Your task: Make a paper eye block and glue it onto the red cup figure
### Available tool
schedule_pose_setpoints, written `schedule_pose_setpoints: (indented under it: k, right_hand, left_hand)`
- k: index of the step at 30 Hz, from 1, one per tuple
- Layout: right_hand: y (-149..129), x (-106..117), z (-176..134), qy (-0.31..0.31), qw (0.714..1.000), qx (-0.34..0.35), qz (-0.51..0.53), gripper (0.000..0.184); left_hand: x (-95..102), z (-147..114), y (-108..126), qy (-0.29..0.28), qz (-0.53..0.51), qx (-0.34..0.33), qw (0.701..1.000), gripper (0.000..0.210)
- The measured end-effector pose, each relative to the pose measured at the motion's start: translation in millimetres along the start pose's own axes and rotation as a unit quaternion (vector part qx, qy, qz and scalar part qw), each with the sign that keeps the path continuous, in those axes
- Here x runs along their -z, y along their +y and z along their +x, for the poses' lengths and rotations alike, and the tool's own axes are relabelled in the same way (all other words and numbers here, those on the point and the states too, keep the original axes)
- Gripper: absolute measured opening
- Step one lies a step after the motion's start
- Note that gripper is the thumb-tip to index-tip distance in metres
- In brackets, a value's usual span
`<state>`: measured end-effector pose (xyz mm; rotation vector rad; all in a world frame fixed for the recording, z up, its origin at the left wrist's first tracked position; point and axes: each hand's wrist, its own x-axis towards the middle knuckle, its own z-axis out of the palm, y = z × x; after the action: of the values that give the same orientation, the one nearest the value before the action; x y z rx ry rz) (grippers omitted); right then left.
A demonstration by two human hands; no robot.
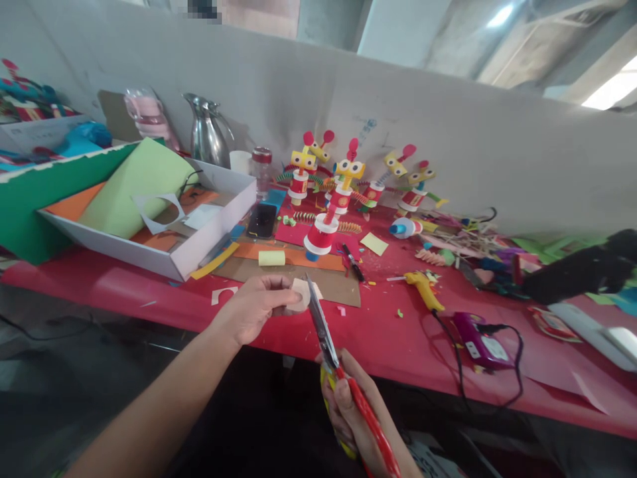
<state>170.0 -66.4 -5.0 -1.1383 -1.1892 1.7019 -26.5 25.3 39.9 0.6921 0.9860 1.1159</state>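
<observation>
Desk (398, 358): red covering, littered with paper scraps and small paper figures.
White box (216, 229): shallow, open-topped, left part of desk. Contents: pale green sheet (142, 179) leaning up past the rim, orange sheet (82, 199) beneath it, white card (145, 212) with a round hole, smaller white piece (202, 216), thin dark cable.
Pale box (34, 136): far left, partly in view; red and blue figures at it, in or behind, cannot tell which.
Steel jug (206, 136): upright behind the white box; interior not visible.
Pink bottle (149, 113): left of jug, upright; contents unclear.
Scissors (324, 335): red and yellow handles; blades point away from the person, alongside the paper.
Right hand (355, 392): wrapped round the scissors handles.
Left hand (263, 302): thumb and fingers pinching the white paper.
Clear jar (261, 176): red lid on, behind the phone (262, 220); contents unclear.
White paper (298, 299): small piece, held above the desk's near edge, scissors blades at its right side.
</observation>
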Motion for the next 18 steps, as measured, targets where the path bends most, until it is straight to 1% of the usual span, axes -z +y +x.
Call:
schedule_pose_setpoints:
  k: [7, 13, 18]
  right_hand:
    - [-4.0, -2.6, -1.6, 0.013, 1.000, -0.003, -0.009, 0.066]
    - [-5.1, -3.6, -0.4, 0.014, 0.999, 0.008, -0.032, 0.057]
    - [-5.0, -4.7, 0.3, 0.018, 0.998, 0.031, -0.054, 0.056]
  left_hand:
    - [3.1, 0.3, 2.1, -0.005, 0.005, -0.005, 1.000, 0.017]
    - [3.8, 1.8, 4.3, 0.004, 0.002, -0.013, 1.000, 0.018]
    - [4.4, 1.4, 5.9, 0.007, 0.004, -0.013, 1.000, 0.018]
